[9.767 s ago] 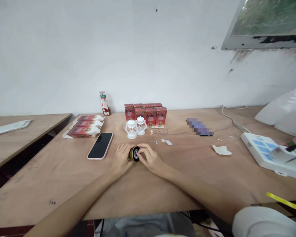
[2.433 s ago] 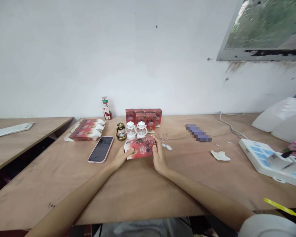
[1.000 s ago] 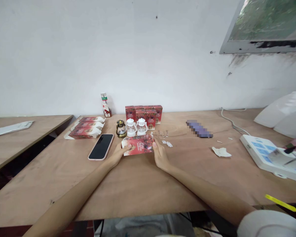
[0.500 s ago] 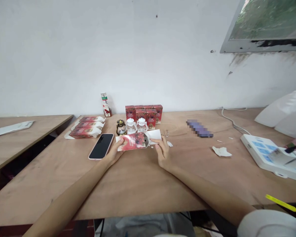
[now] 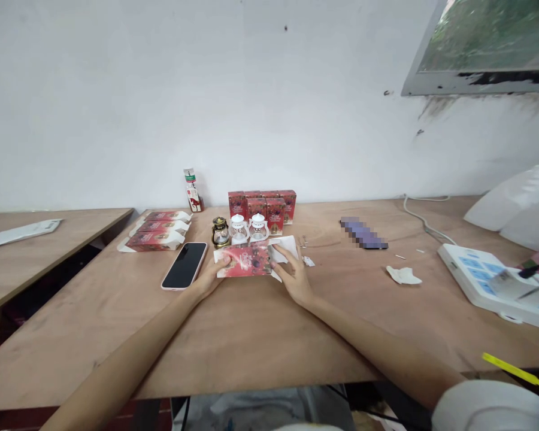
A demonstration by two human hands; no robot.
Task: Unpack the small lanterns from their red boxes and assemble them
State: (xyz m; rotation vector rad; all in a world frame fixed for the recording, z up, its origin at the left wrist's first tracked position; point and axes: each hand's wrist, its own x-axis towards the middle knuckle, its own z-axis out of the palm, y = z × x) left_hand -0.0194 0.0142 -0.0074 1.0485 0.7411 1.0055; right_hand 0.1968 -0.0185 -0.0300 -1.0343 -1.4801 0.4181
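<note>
Cardboard, thin and shiny, makes the long red box [image 5: 245,261] you hold in the middle of the scene, just nearer than the lanterns. Your left hand [image 5: 210,276] is curled round its left end, thumb on top. Your right hand [image 5: 297,281] has finger and thumb spread apart at the open right end, touching the white flaps; whether they pinch one, you cannot tell.

On the far side stand two white lanterns [image 5: 239,228] with round, see-through bellies and pointy lids, and left of them a shiny brass-coloured lantern [image 5: 220,232]. Behind are neat, upright red boxes [image 5: 275,216]. Your smooth black phone [image 5: 184,266] lies left on the brown wood table [image 5: 233,347].

Your box has curly white letters, too small to read. The far-left bottle [image 5: 193,191] wears a green, white and red label, its words too tiny as well.
</note>
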